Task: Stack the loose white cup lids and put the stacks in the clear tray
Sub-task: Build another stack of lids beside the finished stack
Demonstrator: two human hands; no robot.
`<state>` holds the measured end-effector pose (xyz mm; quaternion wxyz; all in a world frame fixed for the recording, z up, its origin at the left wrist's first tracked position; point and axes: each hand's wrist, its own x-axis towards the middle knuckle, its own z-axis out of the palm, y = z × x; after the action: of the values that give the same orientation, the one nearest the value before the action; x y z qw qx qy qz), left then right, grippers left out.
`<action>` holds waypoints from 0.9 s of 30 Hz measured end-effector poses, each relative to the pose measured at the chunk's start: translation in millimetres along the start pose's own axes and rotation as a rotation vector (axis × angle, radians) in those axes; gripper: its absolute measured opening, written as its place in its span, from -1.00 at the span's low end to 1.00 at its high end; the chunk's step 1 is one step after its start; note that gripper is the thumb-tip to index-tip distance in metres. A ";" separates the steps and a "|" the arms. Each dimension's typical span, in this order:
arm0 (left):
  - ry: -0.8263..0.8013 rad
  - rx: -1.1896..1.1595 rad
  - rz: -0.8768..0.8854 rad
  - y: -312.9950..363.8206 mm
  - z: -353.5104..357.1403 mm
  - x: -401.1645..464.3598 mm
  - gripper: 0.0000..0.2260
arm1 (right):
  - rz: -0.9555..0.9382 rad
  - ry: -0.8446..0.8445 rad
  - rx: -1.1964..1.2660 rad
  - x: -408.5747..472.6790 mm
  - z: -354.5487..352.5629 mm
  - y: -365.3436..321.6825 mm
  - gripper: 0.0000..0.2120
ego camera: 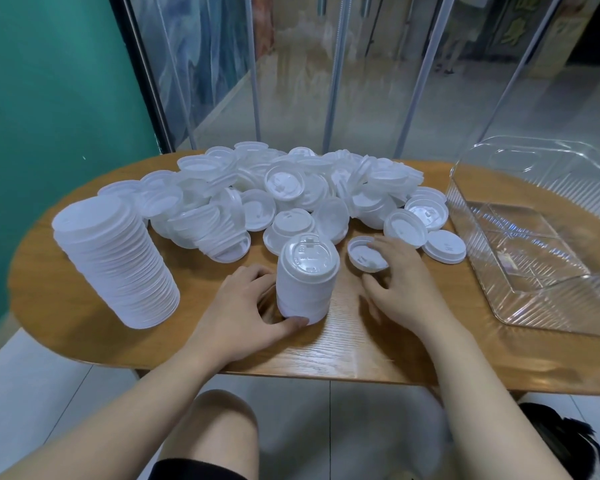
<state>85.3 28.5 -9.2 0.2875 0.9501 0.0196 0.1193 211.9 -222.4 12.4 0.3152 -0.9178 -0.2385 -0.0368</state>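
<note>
both hands work the small stack (307, 278) on the table (326, 355).
left hand (246, 306) grips its base; right hand (392, 275) pinches a loose lid (362, 252); i'd seat it squarely on top.

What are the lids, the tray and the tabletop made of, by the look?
Loose lids: thin moulded plastic, white and slightly translucent, with embossed sip tabs.
Clear tray: rigid transparent plastic, probably acrylic; ribbed walls catch glossy highlights.
Table: wood or wood veneer, with visible grain and a satin sheen; which one is unclear.
</note>
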 end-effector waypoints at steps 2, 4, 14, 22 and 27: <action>-0.005 0.001 -0.003 -0.4 -0.9 -0.9 -0.43 | 0.025 -0.077 -0.122 1.2 4.7 9.5 -0.42; -0.012 0.003 -0.006 -0.2 -1.7 -1.1 -0.42 | -0.006 -0.083 -0.144 1.8 9.4 12.1 -0.46; -0.002 -0.007 0.000 0.4 -0.6 -0.4 -0.47 | -0.066 0.117 -0.232 2.6 21.4 12.3 -0.91; -0.001 -0.004 -0.002 -0.4 -0.3 -0.5 -0.47 | 0.178 0.272 0.492 -1.9 0.5 2.1 -0.80; -0.005 -0.002 -0.001 -1.7 0.2 -0.2 -0.45 | 0.320 0.149 0.394 -1.2 0.3 14.0 -0.82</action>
<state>85.2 29.7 -10.3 0.2886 0.9501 0.0193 0.1168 217.2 -232.4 4.0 0.5063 -0.8596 -0.0689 -0.0068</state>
